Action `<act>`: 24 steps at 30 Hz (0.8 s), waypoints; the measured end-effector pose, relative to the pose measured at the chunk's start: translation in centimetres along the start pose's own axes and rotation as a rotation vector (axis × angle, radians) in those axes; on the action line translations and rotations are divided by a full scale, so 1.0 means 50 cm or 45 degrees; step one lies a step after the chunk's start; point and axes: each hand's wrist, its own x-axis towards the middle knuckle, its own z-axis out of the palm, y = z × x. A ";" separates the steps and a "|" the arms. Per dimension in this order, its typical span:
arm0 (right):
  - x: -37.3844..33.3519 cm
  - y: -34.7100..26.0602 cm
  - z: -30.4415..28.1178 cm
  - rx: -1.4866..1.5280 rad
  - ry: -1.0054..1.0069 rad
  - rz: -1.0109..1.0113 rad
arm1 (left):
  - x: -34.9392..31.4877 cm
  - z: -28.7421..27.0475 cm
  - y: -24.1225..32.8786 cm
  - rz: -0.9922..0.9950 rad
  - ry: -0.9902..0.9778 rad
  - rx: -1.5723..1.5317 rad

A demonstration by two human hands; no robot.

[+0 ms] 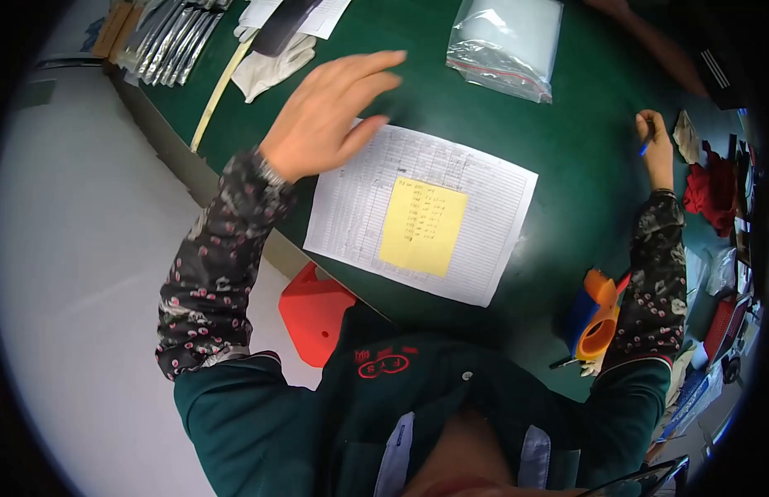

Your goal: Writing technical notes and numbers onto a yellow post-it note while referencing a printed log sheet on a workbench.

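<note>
My left hand (322,120) is open, with its fingers stretched to the right. It is over the upper left corner of a printed table sheet (500,207) on the green table. A yellow paper note (424,228) with handwritten lines lies on that sheet. Out at the right side, my right hand (658,149) has its fingers closed round a slim blue pen (643,150), of which only a short end shows. Beside the right forearm stands a blue and orange tape dispenser (598,319).
A clear zip bag (504,45) lies at the far side, near another person's arm (662,50). White gloves (272,68), a dark phone-like slab (286,25) and silver bags (171,41) are far left. Red cloth (711,190) lies right. A red stool (314,319) is below the table edge.
</note>
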 end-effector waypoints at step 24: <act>-0.668 -0.384 0.164 0.401 -0.079 -0.552 | -0.249 0.140 0.175 0.288 -0.408 -0.366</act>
